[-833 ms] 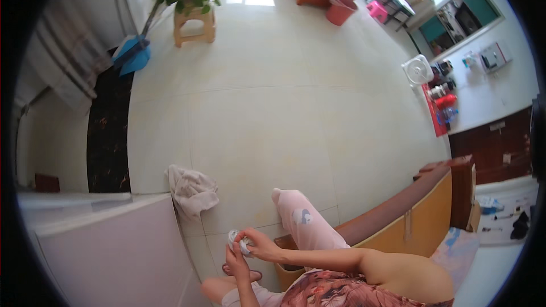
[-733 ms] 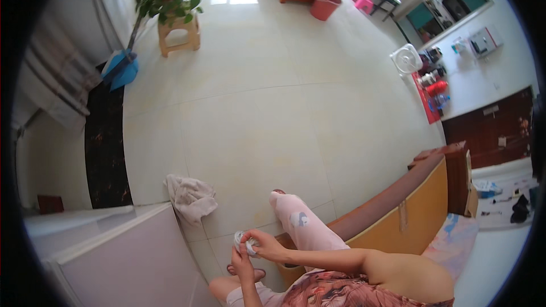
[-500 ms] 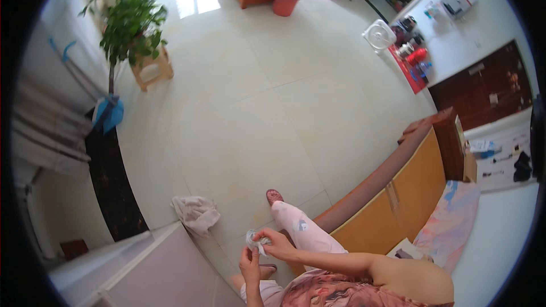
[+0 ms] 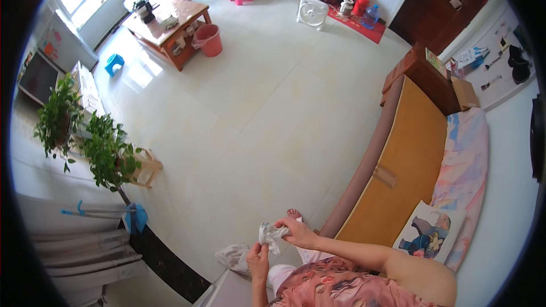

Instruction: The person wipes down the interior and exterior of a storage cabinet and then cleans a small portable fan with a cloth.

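A small bunched strip of whitish, crinkled material (image 4: 268, 234) is stretched between my two hands at the lower middle; I cannot make out whether it is cloth or plastic. My left hand (image 4: 257, 261) pinches its lower end with thumb and fingers. Its right end is gripped by my right hand (image 4: 300, 234), which is a little higher. Part of the strip hangs loose between the hands. Beyond my left hand, a crumpled pale cloth (image 4: 233, 257) lies low beside a light-coloured box-like surface (image 4: 228, 290).
A long brown-edged bench (image 4: 392, 153) with a tan mat runs along my right, holding a cushion (image 4: 426, 232) with an elephant picture. Potted plants (image 4: 108, 153) and a blue dustpan (image 4: 135, 218) stand left. Farther off are a wooden table (image 4: 170, 23), red bucket (image 4: 208, 41) and white fan (image 4: 312, 13).
The view has swung, bringing more of the bench and the far room in. My hands have drawn apart, and the strip, earlier in a compact coil, is now pulled out longer between them.
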{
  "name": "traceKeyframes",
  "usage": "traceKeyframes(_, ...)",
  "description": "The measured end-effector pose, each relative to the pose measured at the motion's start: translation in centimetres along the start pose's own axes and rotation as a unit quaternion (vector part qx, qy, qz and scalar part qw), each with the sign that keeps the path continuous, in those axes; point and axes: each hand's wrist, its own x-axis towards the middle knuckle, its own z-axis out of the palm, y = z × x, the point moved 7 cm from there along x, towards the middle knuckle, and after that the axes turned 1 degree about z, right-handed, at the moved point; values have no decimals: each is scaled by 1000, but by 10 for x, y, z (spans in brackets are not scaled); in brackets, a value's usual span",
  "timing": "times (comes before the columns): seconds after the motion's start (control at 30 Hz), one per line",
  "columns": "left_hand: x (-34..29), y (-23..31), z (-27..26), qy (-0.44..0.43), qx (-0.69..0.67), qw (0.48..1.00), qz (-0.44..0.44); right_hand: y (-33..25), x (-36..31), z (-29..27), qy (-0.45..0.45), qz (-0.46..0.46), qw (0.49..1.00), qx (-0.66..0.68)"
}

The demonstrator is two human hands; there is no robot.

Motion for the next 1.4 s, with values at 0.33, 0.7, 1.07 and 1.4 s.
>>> traceKeyframes(0.33,104,128,-27,-61,-91,991,82,-63,107,-49,4,1,997,-73)
traceKeyframes(0.7,232,197,19,-339,-40,937,73,-64,180,-107,266,56,919,287)
traceKeyframes(1.07,332,263,221,-401,28,913,76,-71,195,-276,354,-3,850,390)
traceKeyframes(1.4,380,381,328,-351,134,898,230,-50,275,-409,301,59,888,342)
